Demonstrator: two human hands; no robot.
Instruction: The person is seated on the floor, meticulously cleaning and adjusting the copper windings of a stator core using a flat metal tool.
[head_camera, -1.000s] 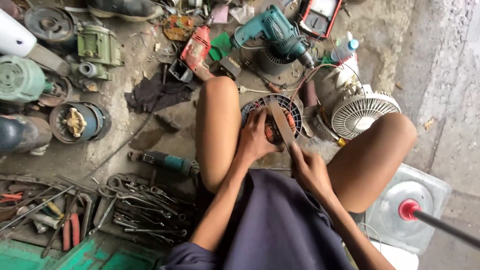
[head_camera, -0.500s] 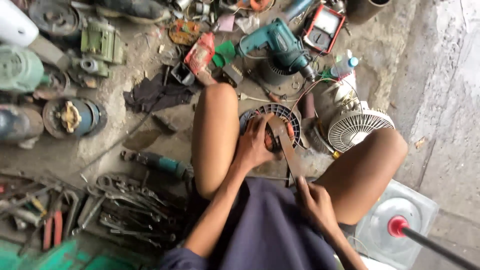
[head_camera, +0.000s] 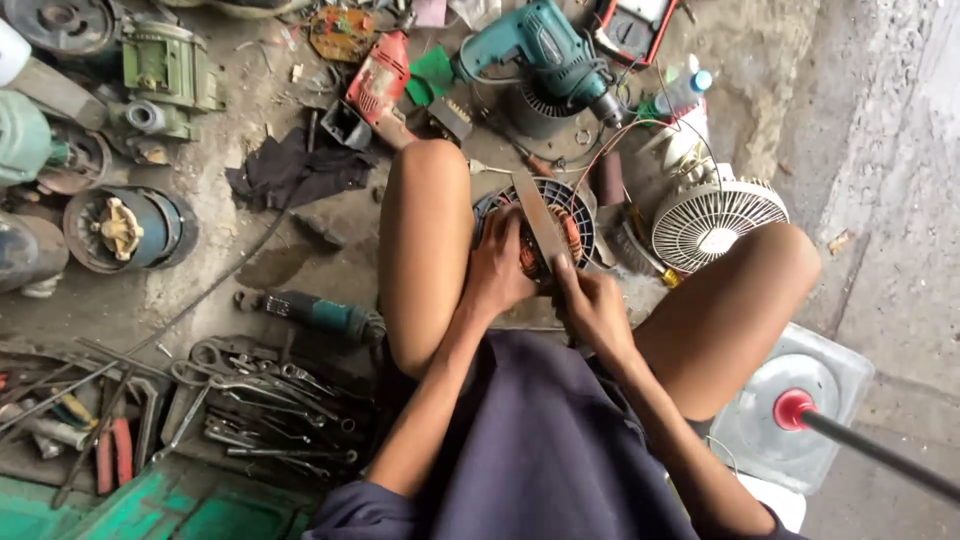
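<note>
The motor stator (head_camera: 575, 215) sits on the floor between the person's knees, its copper windings exposed. The left hand (head_camera: 497, 272) closes around its rim, steadying it; the right hand (head_camera: 592, 305) grips a flat metal blade (head_camera: 540, 215) laid across the windings. The work looks midway, nothing removed yet.

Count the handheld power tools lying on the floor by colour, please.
Teal drill: 1
Red power tool: 1
Dark teal-handled tool: 1
Total: 3
</note>
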